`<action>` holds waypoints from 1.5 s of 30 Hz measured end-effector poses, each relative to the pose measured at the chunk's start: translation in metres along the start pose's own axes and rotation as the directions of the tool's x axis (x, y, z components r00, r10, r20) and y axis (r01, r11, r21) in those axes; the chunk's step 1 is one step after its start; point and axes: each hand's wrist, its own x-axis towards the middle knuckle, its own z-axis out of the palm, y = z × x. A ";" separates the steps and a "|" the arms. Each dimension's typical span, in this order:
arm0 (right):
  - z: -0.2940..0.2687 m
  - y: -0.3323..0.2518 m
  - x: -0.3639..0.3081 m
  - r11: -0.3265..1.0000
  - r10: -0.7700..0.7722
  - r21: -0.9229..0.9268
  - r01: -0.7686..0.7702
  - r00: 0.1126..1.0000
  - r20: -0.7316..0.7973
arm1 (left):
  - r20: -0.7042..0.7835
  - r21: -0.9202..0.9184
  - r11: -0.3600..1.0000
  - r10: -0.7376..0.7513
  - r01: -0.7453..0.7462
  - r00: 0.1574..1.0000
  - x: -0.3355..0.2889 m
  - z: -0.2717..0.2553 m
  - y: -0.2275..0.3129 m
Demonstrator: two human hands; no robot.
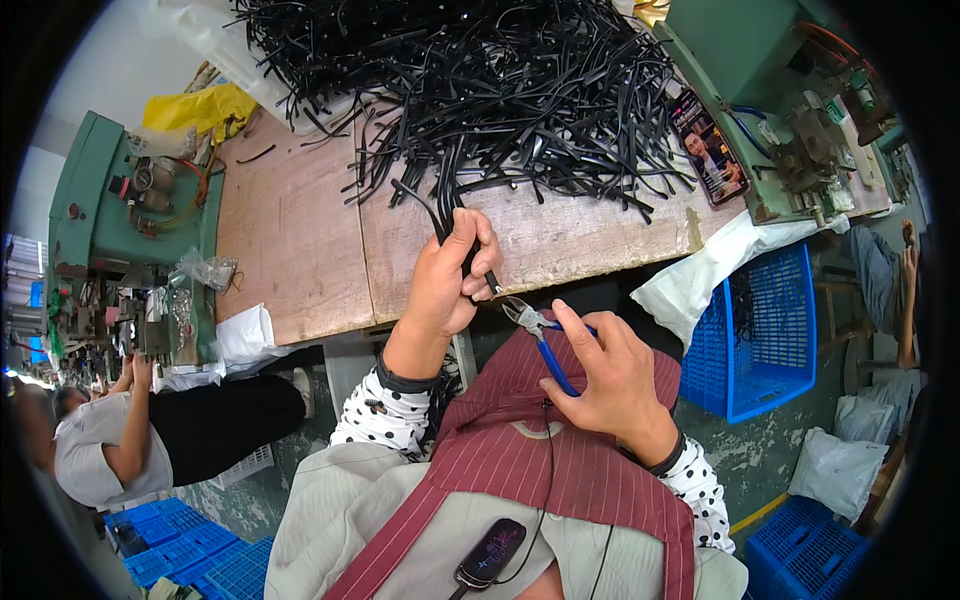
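In left grip [455,268], black strips [451,190]; near ends just beside the cutters [549,358]

Clamped as a small bundle by thumb and curled fingers, at the near edge of the tabletop [285,260]. Run lengthwise from far to near, near ends angled slightly right, far ends toward the big pile [540,90].

Wrapped about the blue handles with the right grip [612,378], to the right and nearer. Aimed far and left with the metal tip, just short of or against the strip ends; touching or apart, cannot tell. Set at a slant to the bundle's long axis, not square across it. Nearer to the strips with the left grip, around them, than with the right.
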 end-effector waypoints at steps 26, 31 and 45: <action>0.006 -0.003 -0.002 0.945 0.153 0.266 -0.189 0.977 0.151 | -0.069 0.291 0.595 0.794 -0.749 0.604 -0.017 0.026 -0.051; 0.002 -0.005 -0.002 0.922 0.192 0.295 -0.250 0.958 0.211 | -0.053 0.476 0.522 0.821 -0.708 0.569 -0.017 0.028 -0.059; 0.006 0.007 -0.011 0.873 0.318 0.304 -0.381 0.918 0.239 | -0.387 0.044 0.944 0.319 -0.328 0.865 0.016 -0.019 -0.016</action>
